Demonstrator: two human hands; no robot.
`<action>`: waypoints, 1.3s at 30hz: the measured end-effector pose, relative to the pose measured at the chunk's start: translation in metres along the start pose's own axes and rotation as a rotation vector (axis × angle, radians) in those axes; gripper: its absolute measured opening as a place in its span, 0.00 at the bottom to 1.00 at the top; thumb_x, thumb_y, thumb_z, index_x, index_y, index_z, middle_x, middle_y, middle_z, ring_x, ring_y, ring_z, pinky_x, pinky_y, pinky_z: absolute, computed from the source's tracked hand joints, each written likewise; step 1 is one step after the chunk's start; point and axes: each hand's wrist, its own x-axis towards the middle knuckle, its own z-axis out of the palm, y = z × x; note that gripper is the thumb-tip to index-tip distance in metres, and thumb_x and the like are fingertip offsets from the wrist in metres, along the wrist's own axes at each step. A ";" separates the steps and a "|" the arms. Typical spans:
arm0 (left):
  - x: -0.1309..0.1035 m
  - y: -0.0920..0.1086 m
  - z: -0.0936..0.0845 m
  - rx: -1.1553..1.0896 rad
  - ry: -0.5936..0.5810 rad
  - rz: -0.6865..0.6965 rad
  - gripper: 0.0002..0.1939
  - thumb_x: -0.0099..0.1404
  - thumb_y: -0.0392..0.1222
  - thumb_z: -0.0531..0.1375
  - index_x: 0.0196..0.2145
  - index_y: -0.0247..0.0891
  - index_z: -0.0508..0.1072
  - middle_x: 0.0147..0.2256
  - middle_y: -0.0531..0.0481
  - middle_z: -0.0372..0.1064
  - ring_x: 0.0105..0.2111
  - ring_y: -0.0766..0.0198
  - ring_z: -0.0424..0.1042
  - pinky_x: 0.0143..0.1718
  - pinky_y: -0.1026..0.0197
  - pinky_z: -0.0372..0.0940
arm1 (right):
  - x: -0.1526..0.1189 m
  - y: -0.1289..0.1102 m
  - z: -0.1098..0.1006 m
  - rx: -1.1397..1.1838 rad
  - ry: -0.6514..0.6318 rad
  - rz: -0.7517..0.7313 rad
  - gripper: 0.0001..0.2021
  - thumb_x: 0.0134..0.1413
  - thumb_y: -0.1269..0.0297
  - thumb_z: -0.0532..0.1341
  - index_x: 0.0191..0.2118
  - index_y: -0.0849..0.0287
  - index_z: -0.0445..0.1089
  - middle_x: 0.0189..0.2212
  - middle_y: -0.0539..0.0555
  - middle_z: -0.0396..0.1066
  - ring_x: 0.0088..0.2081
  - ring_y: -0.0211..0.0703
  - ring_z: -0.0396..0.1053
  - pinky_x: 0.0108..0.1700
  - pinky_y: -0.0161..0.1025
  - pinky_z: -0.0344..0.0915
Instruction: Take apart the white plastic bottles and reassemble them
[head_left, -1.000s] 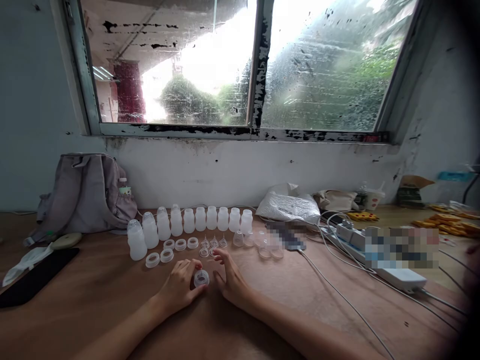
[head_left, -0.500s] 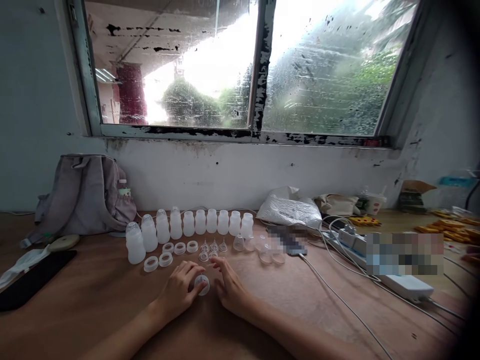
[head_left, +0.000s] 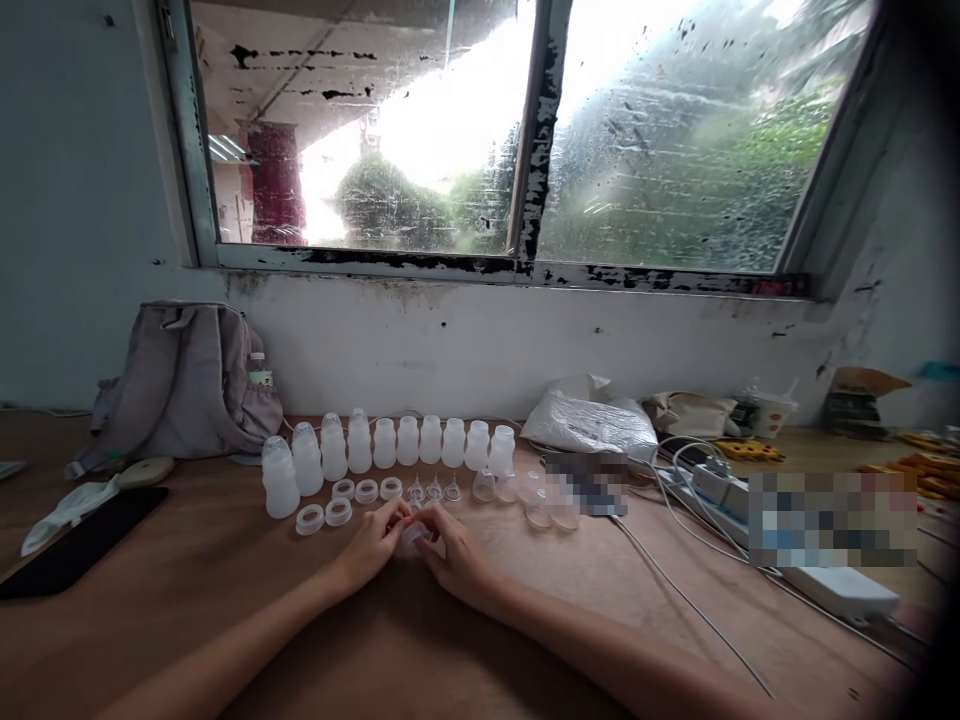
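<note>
1 translucent piece [head_left: 412,537], small, lay below and left of the frame's centre, in the narrow gap between 2 bare hands; whether it touched the surface [head_left: 390,640] could not be told. Its outline was largely covered by fingers, so no long axis could be read.

Left grip [head_left: 377,537]: fingers drawn together on the piece's left and upper edge. Right grip [head_left: 452,553]: curled, thumb and forefinger closed on its right side. Both were clamped on the same item, neither clearly nearer; how firmly could not be told. From the left grip the piece lay to the right, from the right grip to the left, with the forearms slanting in from the lower corners.

5 pale rings [head_left: 366,491], flat, up and left of the piece, on the left grip's side. 3 clear teats [head_left: 453,491], points up, just above the fingers; any others were hidden. Several clear domes [head_left: 539,516], right of the right grip, well apart from it. 10 frosted bottles [head_left: 334,450], upright in a curved row behind: 4 at left with domed tops, 6 at right without.
</note>
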 end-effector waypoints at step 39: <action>-0.018 -0.010 0.012 0.647 0.142 0.223 0.16 0.55 0.34 0.50 0.43 0.41 0.61 0.26 0.54 0.72 0.23 0.65 0.71 0.24 0.67 0.62 | 0.020 0.018 0.023 0.059 0.135 0.215 0.12 0.34 0.79 0.50 0.29 0.57 0.55 0.22 0.45 0.58 0.24 0.35 0.57 0.26 0.30 0.52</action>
